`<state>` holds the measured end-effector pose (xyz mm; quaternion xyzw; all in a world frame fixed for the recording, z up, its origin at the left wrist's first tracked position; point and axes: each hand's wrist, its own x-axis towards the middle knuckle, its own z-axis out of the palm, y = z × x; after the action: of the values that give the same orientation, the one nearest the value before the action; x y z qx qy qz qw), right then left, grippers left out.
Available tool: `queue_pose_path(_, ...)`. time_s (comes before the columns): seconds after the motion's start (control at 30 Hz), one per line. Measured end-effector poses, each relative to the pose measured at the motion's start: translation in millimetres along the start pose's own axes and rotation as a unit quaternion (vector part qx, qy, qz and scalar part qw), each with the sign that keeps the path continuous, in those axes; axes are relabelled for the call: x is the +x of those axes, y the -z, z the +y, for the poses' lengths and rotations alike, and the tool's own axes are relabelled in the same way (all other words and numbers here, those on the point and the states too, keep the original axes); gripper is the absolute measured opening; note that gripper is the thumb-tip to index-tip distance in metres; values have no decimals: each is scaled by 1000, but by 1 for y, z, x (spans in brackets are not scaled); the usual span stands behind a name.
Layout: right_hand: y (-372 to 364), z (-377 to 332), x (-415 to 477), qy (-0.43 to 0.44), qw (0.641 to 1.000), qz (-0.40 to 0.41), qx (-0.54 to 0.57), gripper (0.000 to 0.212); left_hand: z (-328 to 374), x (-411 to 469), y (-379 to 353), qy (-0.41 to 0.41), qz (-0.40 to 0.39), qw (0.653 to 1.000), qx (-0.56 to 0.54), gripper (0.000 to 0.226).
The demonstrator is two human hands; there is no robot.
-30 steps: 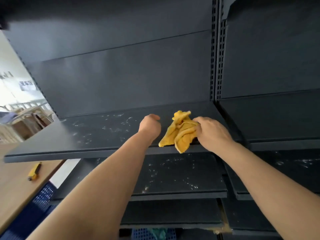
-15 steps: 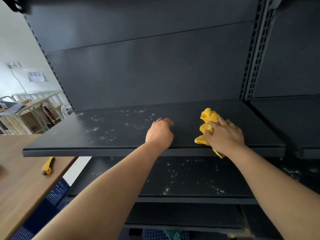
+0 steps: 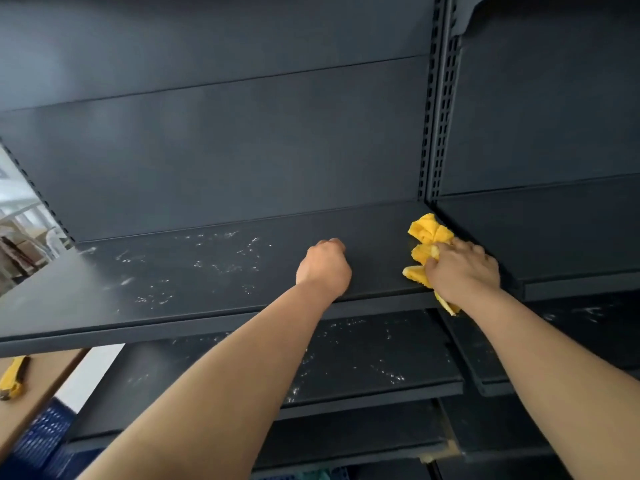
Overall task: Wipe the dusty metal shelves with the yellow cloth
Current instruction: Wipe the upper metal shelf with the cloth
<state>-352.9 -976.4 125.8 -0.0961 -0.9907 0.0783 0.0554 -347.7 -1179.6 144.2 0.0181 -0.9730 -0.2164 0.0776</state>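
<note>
A dark metal shelf (image 3: 194,289) runs across the view at chest height, with white dust specks over its left and middle parts. My right hand (image 3: 462,270) presses a crumpled yellow cloth (image 3: 427,233) onto the shelf's right end, close to the slotted upright (image 3: 438,109). Part of the cloth hangs over the front edge under my wrist. My left hand (image 3: 323,270) rests as a closed fist on the shelf's middle, holding nothing. A lower shelf (image 3: 363,368) below also carries dust specks.
A neighbouring shelf bay (image 3: 571,258) continues to the right of the upright. At the lower left stands a wooden table (image 3: 38,386) with a yellow utility knife (image 3: 12,377) on it. A blue plastic crate (image 3: 45,434) sits under the table.
My right hand has slid the cloth to the right along the shelf, up to the upright. The left fist has stayed on the shelf's middle. The view has shifted slightly.
</note>
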Motion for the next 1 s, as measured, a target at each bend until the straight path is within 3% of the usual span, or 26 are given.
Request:
queue_pose_path(0.2,-7,-28,0,38,999,11,-2,44,-41,-5,26,44,54,995,65,44)
queue_pose_path(0.53,-24,-125,-34,165,986,18,14,47,-159,-24,81,104,51,987,115,49)
queue_pose_path(0.73,-36,-202,-58,218,976,2,23,48,-195,-31,95,96,55,987,112,43)
queue_pose_path(1.0,-38,-230,-55,184,983,-16,11,49,-205,-24,99,87,45,991,95,47)
